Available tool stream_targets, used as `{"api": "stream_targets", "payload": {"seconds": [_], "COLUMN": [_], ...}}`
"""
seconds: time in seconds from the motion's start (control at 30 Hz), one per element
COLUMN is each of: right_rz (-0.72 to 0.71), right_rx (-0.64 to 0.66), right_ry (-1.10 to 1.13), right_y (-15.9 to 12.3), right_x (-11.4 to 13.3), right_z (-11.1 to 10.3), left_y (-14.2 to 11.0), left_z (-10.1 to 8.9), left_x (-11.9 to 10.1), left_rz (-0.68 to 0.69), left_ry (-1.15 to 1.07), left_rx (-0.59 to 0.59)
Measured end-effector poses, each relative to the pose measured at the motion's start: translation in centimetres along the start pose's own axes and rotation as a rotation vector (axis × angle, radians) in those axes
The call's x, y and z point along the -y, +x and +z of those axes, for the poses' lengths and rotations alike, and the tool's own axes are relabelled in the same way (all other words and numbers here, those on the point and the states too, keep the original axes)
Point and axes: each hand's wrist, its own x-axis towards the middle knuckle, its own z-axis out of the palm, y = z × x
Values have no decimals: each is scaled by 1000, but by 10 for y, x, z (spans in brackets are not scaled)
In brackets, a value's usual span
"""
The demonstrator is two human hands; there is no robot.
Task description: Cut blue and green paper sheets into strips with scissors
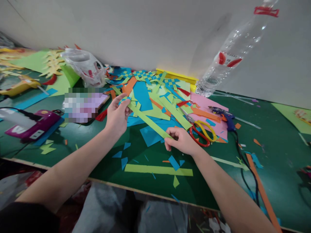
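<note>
A light green paper strip (pixel 148 120) stretches between my two hands, held above the table. My left hand (pixel 118 113) pinches its upper left end, where a bit of blue paper also shows at the fingertips. My right hand (pixel 178 139) is closed on the lower right end. Beyond the strip lies a heap of cut paper with a blue sheet (pixel 143 95) and woven blue-and-green pieces (pixel 145 76). Just right of my right hand rest scissors (pixel 203 132) with red and yellow handles. Nearer me, another green strip (pixel 158 170) lies flat among small blue scraps.
A clear plastic bottle (pixel 227 61) stands at the back right. A blue glue gun (pixel 227 119) with a black cord lies on pink paper (pixel 206 102). To the left are a phone (pixel 97 105), a plastic bag (pixel 85 66), a purple power strip (pixel 36 126) and a yellow glue gun (pixel 20 85).
</note>
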Motion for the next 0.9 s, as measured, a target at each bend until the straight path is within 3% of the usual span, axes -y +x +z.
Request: {"api": "stream_targets", "payload": {"seconds": [0.23, 0.67, 0.9], "right_rz": [-21, -81, -60], "right_rx": [-102, -414, -587], "right_ry": [59, 274, 232], "right_y": [2, 11, 12], "right_x": [-3, -8, -9], "right_z": [-1, -4, -4], "left_y": [3, 7, 7], "left_z": [-2, -4, -5], "left_x": [2, 0, 6], "left_rz": [42, 39, 77], "left_ry": [-12, -93, -117], "left_rx": [-15, -67, 6]}}
